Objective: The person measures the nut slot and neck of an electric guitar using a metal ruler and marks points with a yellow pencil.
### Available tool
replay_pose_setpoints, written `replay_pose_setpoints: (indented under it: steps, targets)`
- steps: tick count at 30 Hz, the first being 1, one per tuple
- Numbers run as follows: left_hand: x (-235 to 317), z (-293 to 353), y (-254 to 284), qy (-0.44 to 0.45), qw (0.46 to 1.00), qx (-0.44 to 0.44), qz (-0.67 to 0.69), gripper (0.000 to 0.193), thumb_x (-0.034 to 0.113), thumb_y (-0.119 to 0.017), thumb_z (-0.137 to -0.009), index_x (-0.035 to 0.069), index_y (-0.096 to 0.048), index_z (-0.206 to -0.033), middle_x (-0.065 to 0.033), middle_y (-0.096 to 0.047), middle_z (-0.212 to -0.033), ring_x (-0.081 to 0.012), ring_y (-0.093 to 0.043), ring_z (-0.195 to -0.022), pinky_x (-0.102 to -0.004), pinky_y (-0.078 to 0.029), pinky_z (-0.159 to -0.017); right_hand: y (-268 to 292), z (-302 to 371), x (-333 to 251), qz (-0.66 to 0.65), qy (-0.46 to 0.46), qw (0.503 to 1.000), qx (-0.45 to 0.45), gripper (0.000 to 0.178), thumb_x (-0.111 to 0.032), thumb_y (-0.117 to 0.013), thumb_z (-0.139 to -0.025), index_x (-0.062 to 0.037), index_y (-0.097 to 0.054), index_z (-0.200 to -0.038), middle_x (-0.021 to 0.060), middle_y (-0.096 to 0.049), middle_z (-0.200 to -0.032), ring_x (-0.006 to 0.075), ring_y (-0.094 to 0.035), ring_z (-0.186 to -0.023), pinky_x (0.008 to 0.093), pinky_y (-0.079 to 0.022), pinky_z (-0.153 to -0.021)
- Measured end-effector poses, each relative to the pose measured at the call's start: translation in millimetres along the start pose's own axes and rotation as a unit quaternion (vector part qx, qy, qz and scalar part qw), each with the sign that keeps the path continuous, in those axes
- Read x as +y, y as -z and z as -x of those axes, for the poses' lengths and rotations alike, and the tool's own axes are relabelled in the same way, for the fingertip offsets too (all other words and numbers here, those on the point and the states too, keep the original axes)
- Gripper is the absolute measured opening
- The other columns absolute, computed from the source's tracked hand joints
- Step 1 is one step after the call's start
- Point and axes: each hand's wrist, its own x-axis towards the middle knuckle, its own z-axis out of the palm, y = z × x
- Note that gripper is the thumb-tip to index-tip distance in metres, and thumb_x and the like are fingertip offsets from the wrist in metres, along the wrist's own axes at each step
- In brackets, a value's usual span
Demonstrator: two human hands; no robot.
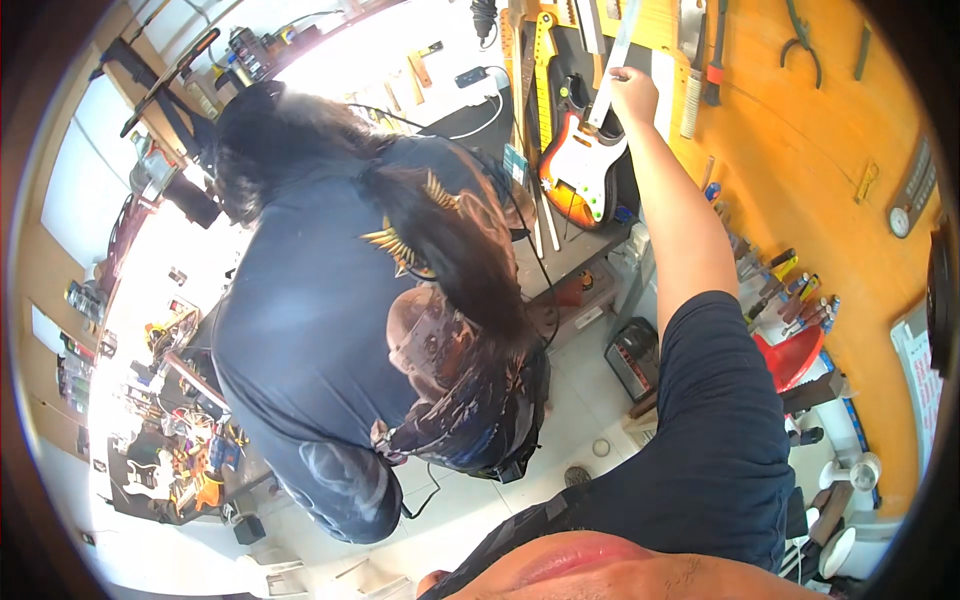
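My right hand [633, 95] reaches far up to the orange tool wall [800, 170], and its fingers are closed round the lower end of a long steel ruler [613, 55] that stands against the wall. Just below the hand is a sunburst electric guitar body [578, 168] with a white pickguard. Bare guitar necks [541, 70] hang to its left. My dark-sleeved right arm [700, 400] runs up from the lower edge. My left hand is out of the picture.
Another person [330, 310] in a dark blue shirt with long dark hair stands close on my left, back turned. Pliers [800, 45], a file [690, 100], screwdrivers [790, 290] and a round gauge [899, 220] hang on the wall. A cluttered workbench [170, 440] lies at left.
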Motion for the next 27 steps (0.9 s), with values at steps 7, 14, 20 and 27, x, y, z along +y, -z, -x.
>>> replay_pose_setpoints:
  steps: [7,14,20,27]
  targets:
    - [-69,18,-17,-0.039,0.999,-0.003,-0.004,0.034,0.033,-0.079,-0.090,0.007,-0.082,-0.112,-0.0132,-0.082,-0.102,-0.0255,-0.078,-0.096,-0.0395,-0.059,-0.090,5,86,24,-0.044,-0.063,0.994,0.076,0.026,-0.021,-0.072,-0.083,-0.0053,-0.084,-0.100,0.0173,-0.081,-0.095,0.0317,-0.078,-0.090,0.0397,-0.059,-0.086]
    - [-96,56,38,-0.090,0.992,0.070,-0.051,0.033,0.039,-0.075,-0.097,0.016,-0.080,-0.120,-0.0131,-0.081,-0.109,-0.0341,-0.077,-0.102,-0.0449,-0.059,-0.089,139,327,-157,-0.323,0.068,0.922,0.205,0.028,-0.008,-0.068,-0.090,0.0060,-0.073,-0.114,0.0163,-0.073,-0.091,0.0269,-0.066,-0.078,0.0378,-0.054,-0.069]
    - [-138,156,181,-0.269,0.907,0.235,0.225,0.024,0.022,-0.076,-0.099,0.004,-0.076,-0.115,-0.0108,-0.079,-0.106,-0.0242,-0.074,-0.096,-0.0391,-0.059,-0.091,168,640,-411,-0.620,0.078,0.715,-0.312,0.031,-0.008,-0.066,-0.093,0.0027,-0.066,-0.123,0.0135,-0.063,-0.092,0.0177,-0.052,-0.068,0.0307,-0.041,-0.059]
    - [-239,235,317,-0.376,0.631,0.270,0.622,0.041,0.010,-0.069,-0.103,0.002,-0.057,-0.141,-0.0122,-0.070,-0.126,-0.0222,-0.071,-0.103,-0.0368,-0.058,-0.093,59,978,-560,-0.344,-0.089,0.291,-0.888,0.020,0.002,-0.072,-0.091,-0.0037,-0.060,-0.105,0.0002,-0.064,-0.100,0.0040,-0.059,-0.084,0.0225,-0.047,-0.073]
